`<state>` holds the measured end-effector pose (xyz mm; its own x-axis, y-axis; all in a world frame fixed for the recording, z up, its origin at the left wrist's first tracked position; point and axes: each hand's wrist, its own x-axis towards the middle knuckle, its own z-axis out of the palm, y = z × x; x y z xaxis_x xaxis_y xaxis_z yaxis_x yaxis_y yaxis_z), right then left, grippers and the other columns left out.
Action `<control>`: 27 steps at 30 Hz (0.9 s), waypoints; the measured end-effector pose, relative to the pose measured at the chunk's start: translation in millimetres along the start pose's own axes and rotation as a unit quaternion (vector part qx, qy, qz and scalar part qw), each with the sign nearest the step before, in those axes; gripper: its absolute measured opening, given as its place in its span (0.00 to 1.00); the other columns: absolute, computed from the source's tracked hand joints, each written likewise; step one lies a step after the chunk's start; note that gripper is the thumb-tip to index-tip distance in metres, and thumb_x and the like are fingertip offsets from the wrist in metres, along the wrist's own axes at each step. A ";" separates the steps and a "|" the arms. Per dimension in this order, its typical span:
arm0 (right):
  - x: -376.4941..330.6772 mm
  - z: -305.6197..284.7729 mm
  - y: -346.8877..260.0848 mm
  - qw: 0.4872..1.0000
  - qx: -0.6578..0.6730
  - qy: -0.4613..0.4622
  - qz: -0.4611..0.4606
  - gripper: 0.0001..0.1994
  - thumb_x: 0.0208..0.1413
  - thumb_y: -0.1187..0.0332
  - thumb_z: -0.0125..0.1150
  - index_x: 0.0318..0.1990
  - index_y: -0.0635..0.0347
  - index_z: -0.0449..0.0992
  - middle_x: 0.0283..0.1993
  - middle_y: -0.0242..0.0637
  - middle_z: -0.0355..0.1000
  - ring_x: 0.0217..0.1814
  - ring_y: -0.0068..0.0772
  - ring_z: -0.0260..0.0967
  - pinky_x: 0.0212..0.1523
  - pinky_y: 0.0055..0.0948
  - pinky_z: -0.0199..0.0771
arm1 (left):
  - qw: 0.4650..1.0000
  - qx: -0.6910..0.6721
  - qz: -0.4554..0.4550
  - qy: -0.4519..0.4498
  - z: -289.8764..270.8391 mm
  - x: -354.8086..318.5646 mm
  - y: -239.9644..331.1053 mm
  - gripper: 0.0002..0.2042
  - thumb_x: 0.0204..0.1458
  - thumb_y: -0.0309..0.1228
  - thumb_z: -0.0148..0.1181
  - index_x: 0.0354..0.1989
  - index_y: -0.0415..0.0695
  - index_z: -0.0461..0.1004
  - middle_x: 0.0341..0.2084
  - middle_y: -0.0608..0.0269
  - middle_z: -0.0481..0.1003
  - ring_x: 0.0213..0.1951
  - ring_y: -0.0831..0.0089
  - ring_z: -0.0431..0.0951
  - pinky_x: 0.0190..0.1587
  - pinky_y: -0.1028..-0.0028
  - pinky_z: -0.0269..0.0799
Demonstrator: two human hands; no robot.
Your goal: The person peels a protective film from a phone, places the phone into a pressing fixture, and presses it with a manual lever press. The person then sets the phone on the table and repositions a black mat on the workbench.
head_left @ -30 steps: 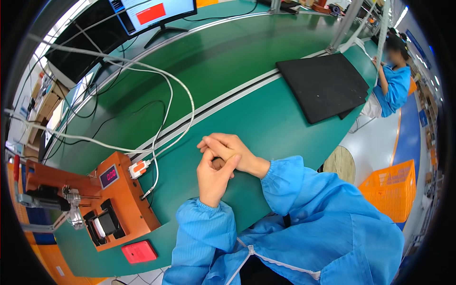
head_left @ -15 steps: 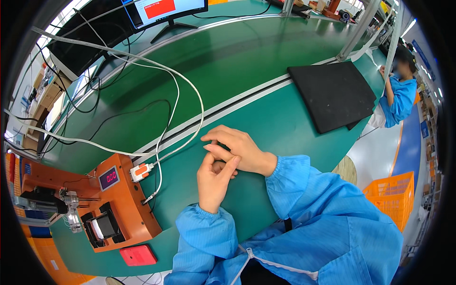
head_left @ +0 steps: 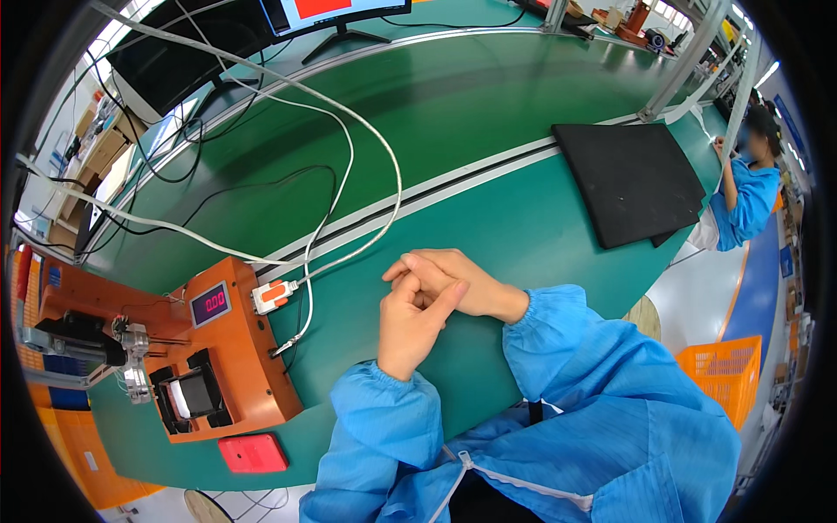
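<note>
My left hand (head_left: 410,331) and my right hand (head_left: 475,283) meet above the green bench, in front of my body. The fingers of both are curled and lie over one another, with the left thumb pointing up across the right hand. No object shows between them, though some fingertips are hidden. Left of them stands an orange machine (head_left: 253,366) with a lit red digital display (head_left: 210,303) and a black holder (head_left: 197,394) with a white piece in it. A white-and-orange plug (head_left: 273,296) sits by its side. Neither hand touches the machine.
A red flat case (head_left: 253,453) lies before the machine. White cables (head_left: 384,166) loop over the bench (head_left: 488,209). Black flat pads (head_left: 628,183) lie at the right. Monitors (head_left: 331,10) stand behind. An orange crate (head_left: 722,375) and a co-worker (head_left: 750,196) are farther right.
The view has shifted, so the bench and its things sit a little farther right. My right fingers have folded closer over my left hand; the hands stay together.
</note>
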<state>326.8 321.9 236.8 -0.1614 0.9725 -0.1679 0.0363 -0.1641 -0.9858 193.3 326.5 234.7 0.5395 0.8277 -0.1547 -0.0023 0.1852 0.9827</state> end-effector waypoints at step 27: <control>-1.5 -0.4 -6.4 0.984 -0.114 0.061 -0.120 0.19 0.64 0.57 0.45 0.43 0.63 0.75 0.34 0.38 0.73 0.33 0.27 0.70 0.34 0.26 0.72 | 0.990 -0.140 0.019 -0.005 4.6 -1.0 0.4 0.10 0.52 0.29 0.62 0.39 0.39 0.72 0.27 0.67 0.73 0.28 0.81 0.70 0.31 0.81 0.66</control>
<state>327.2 321.6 243.3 -0.0733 0.9936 0.0857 0.2332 0.1007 -0.9672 196.6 323.3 235.8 0.5421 0.8322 -0.1162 -0.2553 0.2949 0.9208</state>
